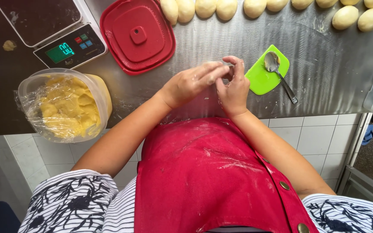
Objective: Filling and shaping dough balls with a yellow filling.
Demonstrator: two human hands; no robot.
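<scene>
Together, left hand [193,82] and right hand [233,86] cupped closed over something hidden, beside green scraper [264,73].

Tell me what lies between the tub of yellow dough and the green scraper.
In the head view, the person's two hands, left hand and right hand, pressed together, lie between the tub of yellow dough and the green scraper, over the steel table.

Green scale screen [60,52], upper left
</scene>
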